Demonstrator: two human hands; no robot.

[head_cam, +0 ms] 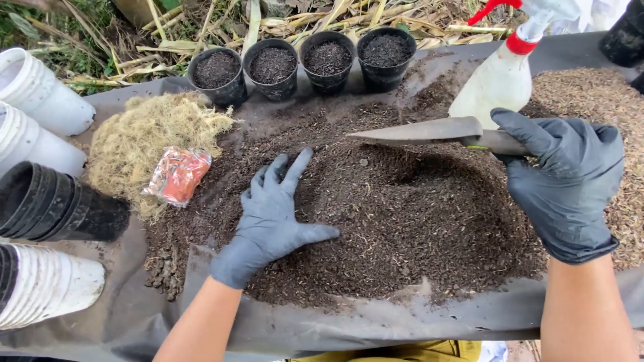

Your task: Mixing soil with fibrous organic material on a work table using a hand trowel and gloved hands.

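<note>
My left hand (272, 214), in a dark glove, lies flat with fingers spread on a wide heap of dark soil mix (402, 214). Gloved too, my right hand (567, 177) grips the handle of a metal trowel (422, 131). Its blade points left, held level just above the heap. Both forearms come in from the bottom edge. The soil is spread on a dark sheet (134, 315).
Several small black pots (272, 67) filled with soil stand in a row at the back. A spray bottle (500, 77) stands behind the trowel. Pale fibrous moss (144, 137) and an orange packet (178, 175) lie left. Stacked white and black pots (47, 208) line the left edge. Husks (604, 94) lie right.
</note>
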